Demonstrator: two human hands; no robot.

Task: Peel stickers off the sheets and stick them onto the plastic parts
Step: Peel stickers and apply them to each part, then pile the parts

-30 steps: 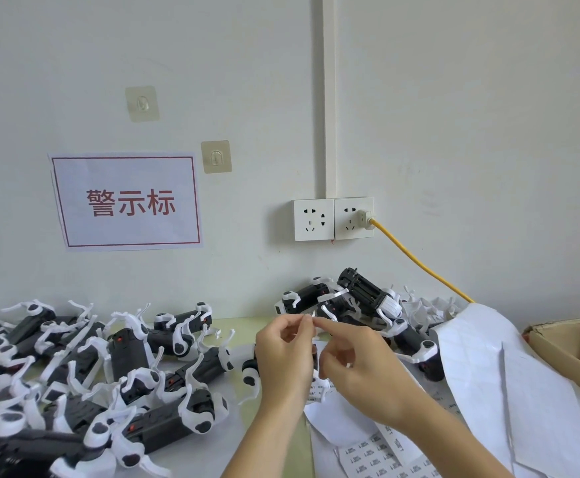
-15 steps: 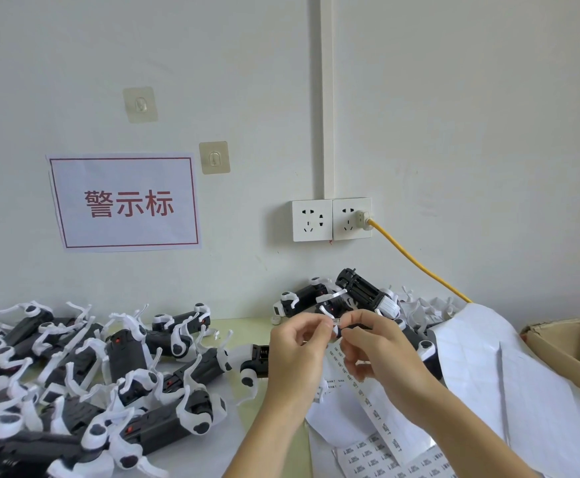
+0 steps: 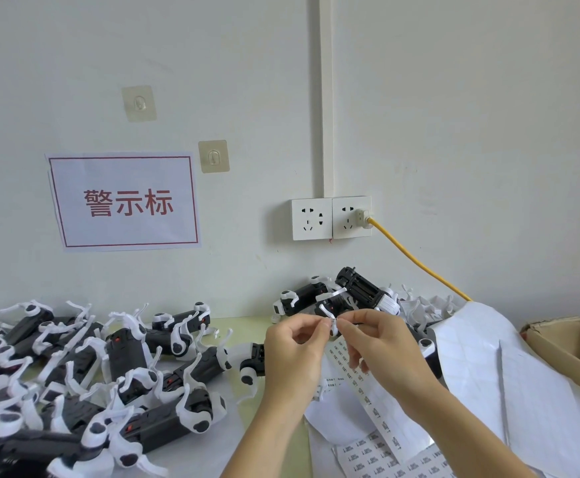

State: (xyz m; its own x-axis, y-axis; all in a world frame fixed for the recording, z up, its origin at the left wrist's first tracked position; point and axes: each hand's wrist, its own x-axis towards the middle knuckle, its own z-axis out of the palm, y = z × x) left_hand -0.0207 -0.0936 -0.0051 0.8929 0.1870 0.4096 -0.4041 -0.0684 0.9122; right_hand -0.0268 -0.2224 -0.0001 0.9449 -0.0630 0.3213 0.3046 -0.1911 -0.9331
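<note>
Fingers of both hands meet at the middle of the scene, above the surface (image 3: 247, 326). On the left hand (image 3: 293, 353) the thumb and forefinger are pinched narrow on the top end of a long sticker strip (image 3: 368, 391), and the other fingers curl loosely. The right hand (image 3: 381, 350) pinches the same top end from the other side, fingertips touching those of the left; whether it has hold of a single sticker or of the backing is too small to tell. From the pinch the strip hangs down and to the right, printed with a row of small dark labels, and its lower end reaches a sticker sheet (image 3: 381, 453) lying flat at the near edge.

To the left, a big heap of plastic parts (image 3: 116, 370), black bodies with white curved arms, covers the surface from the far wall to the near edge. A smaller pile of parts (image 3: 357, 291) lies just behind the hands against the wall. To the right, large white backing sheets (image 3: 482, 370) with a faint grid are draped over one another, and a cardboard box (image 3: 568, 339) stands at the far right edge.

On the wall are a double socket (image 3: 330, 219) with a yellow cable (image 3: 419, 263) plugged in and running down to the right, a white sign with red characters (image 3: 126, 201), and two adhesive hooks (image 3: 212, 156).
</note>
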